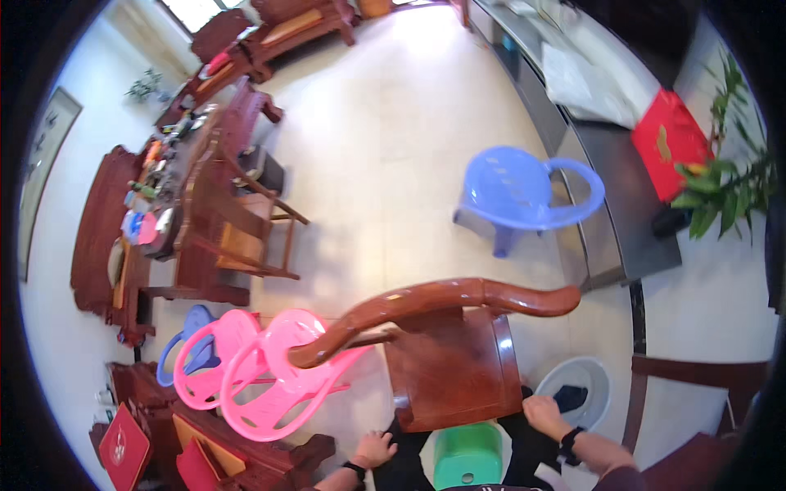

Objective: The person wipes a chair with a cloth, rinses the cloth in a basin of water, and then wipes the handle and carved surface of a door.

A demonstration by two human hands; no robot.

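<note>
My left hand (374, 450) rests by my left knee, fingers a little spread and nothing in them. Near my right knee, my right hand (543, 417) is loosely curled beside a grey plastic basin (600, 393); its fingertips are hard to make out. Inside the basin lies a dark cloth (571, 398). A brown wooden chair (454, 368) stands directly before me, its seat close to my knees and its curved top rail (430, 301) on the far side. Between my legs is a green plastic stool (468, 451).
Pink plastic chairs (288, 362) and a blue one (196, 356) stand at left. Another blue plastic chair (509, 184) is ahead right, near a low cabinet (614, 202). A wooden armchair (252, 233) sits by a cluttered table (166, 202). A carved wooden bench (276, 457) is beside my left hand.
</note>
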